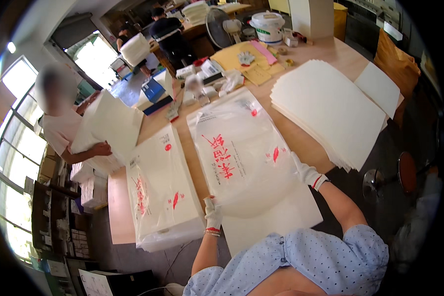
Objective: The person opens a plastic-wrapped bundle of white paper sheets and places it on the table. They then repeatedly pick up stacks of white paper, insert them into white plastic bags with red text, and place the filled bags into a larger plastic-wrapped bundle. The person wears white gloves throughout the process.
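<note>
In front of me a clear plastic bag [241,197] printed with red characters and a red leaf shape lies partly over a stack of white paper sheets [276,224]. The paper sticks out of the bag's near end, toward my body. My left hand [212,217], in a white knit glove with a bare fingertip showing, is closed on the bag's near left edge. At the right edge, my right hand [308,175], gloved too, grips the bag's rim; its fingertips are partly hidden. To the left lies a filled bag of paper [158,197] with the same red print.
A tall fanned stack of white paper [325,108] stands at right on the wooden table [121,207]. A co-worker [59,123] at left holds large white sheets. Farther back are a white bucket [267,27], a fan [217,27] and yellow envelopes [256,75]. A stool [406,172] stands right.
</note>
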`<state>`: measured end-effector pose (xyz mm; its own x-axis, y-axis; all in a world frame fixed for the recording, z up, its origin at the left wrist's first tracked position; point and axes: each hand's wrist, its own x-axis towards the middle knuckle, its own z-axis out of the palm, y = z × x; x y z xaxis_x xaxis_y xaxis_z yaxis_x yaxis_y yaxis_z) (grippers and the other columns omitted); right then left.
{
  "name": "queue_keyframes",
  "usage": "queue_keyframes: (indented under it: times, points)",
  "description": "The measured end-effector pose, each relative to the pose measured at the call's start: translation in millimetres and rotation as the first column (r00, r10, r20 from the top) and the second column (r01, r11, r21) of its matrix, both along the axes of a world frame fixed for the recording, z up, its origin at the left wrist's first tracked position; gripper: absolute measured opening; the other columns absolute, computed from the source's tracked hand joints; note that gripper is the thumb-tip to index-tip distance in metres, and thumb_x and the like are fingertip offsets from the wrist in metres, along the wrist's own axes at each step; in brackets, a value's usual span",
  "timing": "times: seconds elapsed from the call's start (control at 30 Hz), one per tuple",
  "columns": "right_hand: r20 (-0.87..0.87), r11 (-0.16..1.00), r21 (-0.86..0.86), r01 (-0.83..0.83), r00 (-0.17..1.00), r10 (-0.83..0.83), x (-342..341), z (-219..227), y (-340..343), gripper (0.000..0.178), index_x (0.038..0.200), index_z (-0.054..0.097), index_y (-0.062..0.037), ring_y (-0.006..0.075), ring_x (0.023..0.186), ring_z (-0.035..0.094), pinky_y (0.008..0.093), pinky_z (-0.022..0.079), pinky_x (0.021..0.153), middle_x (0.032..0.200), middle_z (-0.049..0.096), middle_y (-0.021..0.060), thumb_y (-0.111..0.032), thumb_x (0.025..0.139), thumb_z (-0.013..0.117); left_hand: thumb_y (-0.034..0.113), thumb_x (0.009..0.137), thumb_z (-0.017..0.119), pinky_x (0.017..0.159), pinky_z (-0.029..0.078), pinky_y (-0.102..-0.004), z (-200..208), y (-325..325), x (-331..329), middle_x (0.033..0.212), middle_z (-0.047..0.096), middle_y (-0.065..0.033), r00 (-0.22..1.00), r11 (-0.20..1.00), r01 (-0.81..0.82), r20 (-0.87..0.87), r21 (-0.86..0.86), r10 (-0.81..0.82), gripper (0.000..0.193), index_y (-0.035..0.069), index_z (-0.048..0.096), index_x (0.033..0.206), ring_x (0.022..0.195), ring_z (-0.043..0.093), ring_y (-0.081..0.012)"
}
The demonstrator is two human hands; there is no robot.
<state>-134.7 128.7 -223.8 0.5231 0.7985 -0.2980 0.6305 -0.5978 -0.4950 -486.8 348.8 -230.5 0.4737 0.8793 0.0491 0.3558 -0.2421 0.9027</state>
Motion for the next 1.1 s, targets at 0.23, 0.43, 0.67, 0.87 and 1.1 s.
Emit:
queue_keyframes:
  times: [0.23, 0.43, 0.67, 0.87, 1.1]
  points:
    - [-0.162, 0.968, 0.245, -0.051, 0.982, 0.093, -75, 64, -113, 0.066, 0.145, 0.011, -0.0013, 0.0406, 0.086, 0.060, 0.0450, 0.047, 0.074, 0.103, 0.060, 0.0268, -0.022, 0.092, 0.045, 0.002, 0.081, 0.046, 0.072, 0.044, -0.0369, 48, -121, -79, 0.087, 0.054, -0.0142, 0.939, 0.992, 0.088, -0.326, -0.088, -0.112, 0.016, 0.003, 0.044, 0.097, 0.081, 0.053, -0.0238]
    - [0.251, 0.964, 0.260, -0.052, 0.968, -0.015, -92, -21, -136, 0.058, 0.140, 0.026, -0.0039, 0.0386, 0.073, 0.060, 0.0475, 0.047, 0.062, 0.083, 0.062, 0.0222, -0.018, 0.088, 0.047, -0.003, 0.079, 0.045, 0.068, 0.044, -0.0304, 10, -150, -74, 0.081, 0.052, -0.0080, 0.999, 0.997, 0.026, -0.024, 0.067, -0.024, 0.014, 0.001, 0.051, 0.091, 0.076, 0.050, -0.0168]
    - [-0.193, 0.962, 0.201, 0.183, 0.971, -0.144, -78, -83, -187, 0.046, 0.131, 0.046, -0.0127, 0.0254, 0.072, 0.064, 0.0414, 0.049, 0.066, 0.079, 0.064, 0.0138, -0.024, 0.087, 0.050, -0.007, 0.077, 0.043, 0.063, 0.043, -0.0283, -30, -165, -112, 0.076, 0.050, -0.0061, 0.948, 0.915, -0.311, -0.023, -0.258, 0.316, 0.009, 0.001, 0.048, 0.079, 0.069, 0.048, -0.0155]
    - [-0.817, 0.731, 0.349, 0.586, 0.573, -0.070, -124, -83, -87, 0.032, 0.111, 0.059, -0.0017, 0.0141, 0.089, 0.059, 0.0286, 0.048, 0.080, 0.101, 0.063, 0.0056, -0.024, 0.089, 0.057, -0.006, 0.078, 0.045, 0.055, 0.041, -0.0288, 122, -94, -49, 0.071, 0.048, -0.0029, 0.912, 0.889, -0.178, 0.410, 0.422, -0.012, 0.014, 0.007, 0.045, 0.072, 0.062, 0.046, -0.0153]
    - [-0.831, 0.844, 0.455, 0.282, 0.474, 0.290, -208, 39, 123, 0.030, 0.112, 0.059, -0.0029, 0.0111, 0.085, 0.059, 0.0268, 0.050, 0.073, 0.094, 0.064, 0.0046, -0.024, 0.090, 0.058, 0.030, 0.092, 0.049, 0.078, 0.046, -0.0345, 151, 27, -165, 0.091, 0.051, -0.0068, 0.452, 0.733, -0.669, 0.849, 0.121, 0.272, 0.025, 0.006, 0.050, 0.098, 0.085, 0.052, -0.0203]
